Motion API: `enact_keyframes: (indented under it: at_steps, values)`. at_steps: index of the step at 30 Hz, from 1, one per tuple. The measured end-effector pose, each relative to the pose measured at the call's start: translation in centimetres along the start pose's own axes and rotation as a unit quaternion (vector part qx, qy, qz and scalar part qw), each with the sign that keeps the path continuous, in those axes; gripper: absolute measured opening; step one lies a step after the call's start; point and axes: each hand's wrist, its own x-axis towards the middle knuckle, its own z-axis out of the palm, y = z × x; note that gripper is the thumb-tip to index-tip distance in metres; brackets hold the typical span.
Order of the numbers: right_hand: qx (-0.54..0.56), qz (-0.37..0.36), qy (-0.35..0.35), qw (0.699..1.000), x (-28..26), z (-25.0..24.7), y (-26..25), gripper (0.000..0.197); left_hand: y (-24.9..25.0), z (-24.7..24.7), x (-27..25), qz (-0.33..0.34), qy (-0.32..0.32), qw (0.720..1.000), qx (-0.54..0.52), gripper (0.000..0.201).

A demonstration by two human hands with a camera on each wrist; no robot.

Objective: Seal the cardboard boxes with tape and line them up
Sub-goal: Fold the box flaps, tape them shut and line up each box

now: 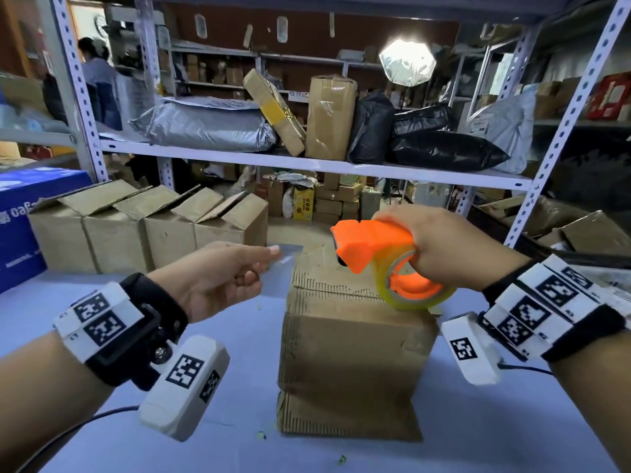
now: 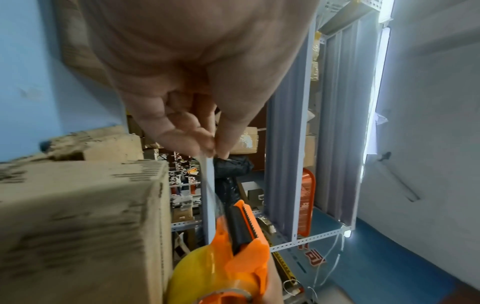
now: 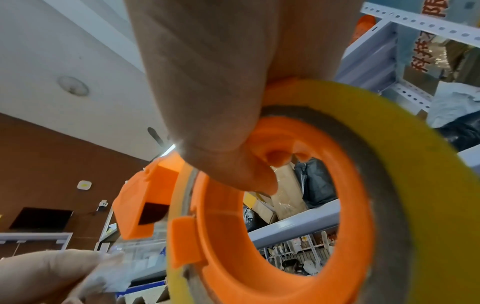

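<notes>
Orange dispenser (image 1: 372, 249) gripped by right hand (image 1: 444, 247); left wrist view shows left hand (image 2: 187, 98) pinching tape (image 2: 209, 195).

Storeroom. Pale blue desk (image 1: 239, 336) in the foreground. Behind it, a grey perforated-steel shelf rack (image 1: 307, 165) loaded with a silver mailer bag (image 1: 205, 126), black bags (image 1: 440, 148) and taped cartons (image 1: 329, 117). Brown back wall (image 1: 307, 32). Bright octagonal lamp (image 1: 407, 62) upper right. Blue carton (image 1: 20, 227) at left. White ceiling (image 3: 52, 51).
</notes>
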Motion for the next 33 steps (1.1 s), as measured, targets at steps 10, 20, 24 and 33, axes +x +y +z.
enact_keyframes:
  at_steps: [10,20,24,33]
  values:
    - [-0.051,0.000,-0.048,0.998,0.8,-0.4,-1.8,0.064,-2.3,0.6,-0.1,0.005,0.009,0.987,0.162,0.051]
    - [-0.068,-0.003,-0.044,0.997,1.0,-0.1,-1.4,0.067,-2.7,0.5,0.7,0.004,0.007,0.993,0.115,0.012]
    - [-0.084,-0.007,-0.054,0.995,1.4,0.0,-1.5,0.065,-2.8,-1.0,0.8,0.011,-0.004,0.998,0.061,0.007]
    - [-0.172,-0.042,-0.094,0.980,3.1,0.0,-3.9,0.057,-6.4,-0.8,2.1,-0.053,0.023,0.993,0.103,0.006]
